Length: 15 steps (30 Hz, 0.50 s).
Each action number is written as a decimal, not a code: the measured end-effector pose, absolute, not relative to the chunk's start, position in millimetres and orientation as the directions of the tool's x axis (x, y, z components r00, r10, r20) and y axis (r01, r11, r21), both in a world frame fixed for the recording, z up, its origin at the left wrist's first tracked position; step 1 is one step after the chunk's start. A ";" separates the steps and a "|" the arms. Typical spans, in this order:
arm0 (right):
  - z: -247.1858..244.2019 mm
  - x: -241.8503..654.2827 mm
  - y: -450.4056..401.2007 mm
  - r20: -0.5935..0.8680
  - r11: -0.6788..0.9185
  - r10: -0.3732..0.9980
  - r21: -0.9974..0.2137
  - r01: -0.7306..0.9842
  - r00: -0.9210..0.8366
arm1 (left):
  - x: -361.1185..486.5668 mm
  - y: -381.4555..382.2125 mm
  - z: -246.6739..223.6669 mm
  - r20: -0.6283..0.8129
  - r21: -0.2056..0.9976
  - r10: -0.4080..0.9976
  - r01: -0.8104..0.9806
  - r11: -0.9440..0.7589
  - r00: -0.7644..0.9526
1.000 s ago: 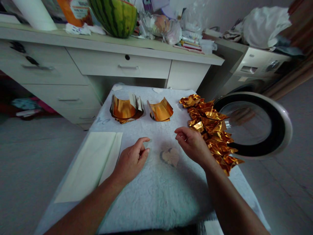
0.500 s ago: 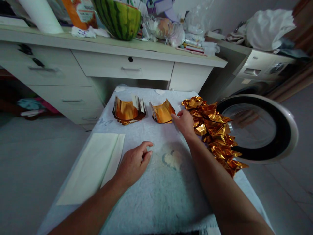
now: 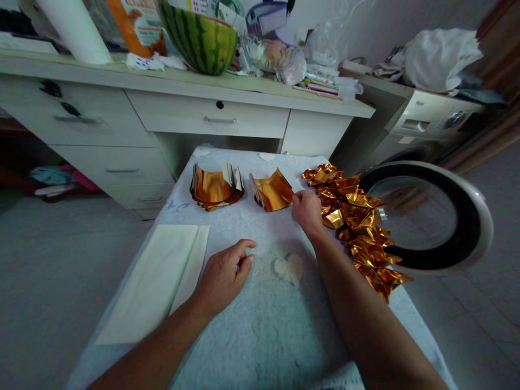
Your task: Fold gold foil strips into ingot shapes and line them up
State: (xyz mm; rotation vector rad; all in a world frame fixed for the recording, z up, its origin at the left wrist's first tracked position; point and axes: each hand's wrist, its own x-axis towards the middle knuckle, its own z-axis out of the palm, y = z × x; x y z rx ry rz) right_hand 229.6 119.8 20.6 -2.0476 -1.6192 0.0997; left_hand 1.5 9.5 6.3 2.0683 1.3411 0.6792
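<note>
My right hand [image 3: 307, 211] is closed on the right edge of a curved sheet of gold foil paper [image 3: 273, 190], at the top of a small stack; its fingertips are partly hidden. My left hand [image 3: 226, 273] rests over the cloth with thumb and index finger apart and nothing between them. Left of the small stack lies a thicker, curled stack of gold foil paper [image 3: 213, 187] with pale backs showing. Folded gold foil pieces [image 3: 349, 216] form a heap along the table's right side, beside my right forearm. Folded pale paper [image 3: 156, 276] lies flat left of my left hand.
A pale patterned cloth covers the table [image 3: 260, 325]. Beyond it stands a white counter [image 3: 179, 111] with drawers, bearing half a watermelon [image 3: 199, 40] and plastic bags. At the right, a washing machine's round door [image 3: 426, 216] hangs open near the heap.
My right hand's fingers have closed at the foil sheet's right corner, where they were more extended before. The left hand keeps its pose. The view has tilted slightly.
</note>
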 end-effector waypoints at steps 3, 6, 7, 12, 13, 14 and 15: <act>24.5 230.8 111.4 0.281 -0.113 0.924 -0.450 0.886 0.260 | 0.8 9.4 5.4 0.117 0.695 0.920 0.631 -0.344 0.373; 31.2 233.5 101.5 0.313 -0.082 0.916 -0.465 0.882 0.250 | 0.5 9.1 4.7 0.117 0.697 0.921 0.630 -0.343 0.372; 33.6 234.8 98.0 0.329 -0.070 0.910 -0.473 0.878 0.250 | 0.5 9.1 4.7 0.118 0.700 0.921 0.627 -0.342 0.370; 44.0 244.0 78.0 0.448 0.048 0.842 -0.616 0.786 0.300 | -0.2 10.5 5.3 0.126 0.716 0.923 0.610 -0.339 0.365; 45.4 246.0 73.3 0.451 0.073 0.839 -0.648 0.758 0.305 | -0.4 10.7 5.1 0.125 0.717 0.924 0.611 -0.336 0.362; 46.8 247.9 68.4 0.446 0.092 0.839 -0.681 0.727 0.311 | -0.7 10.9 4.9 0.124 0.717 0.925 0.612 -0.334 0.360; 48.1 249.6 63.6 0.439 0.105 0.838 -0.714 0.693 0.325 | -0.9 11.0 4.6 0.125 0.716 0.926 0.614 -0.333 0.357</act>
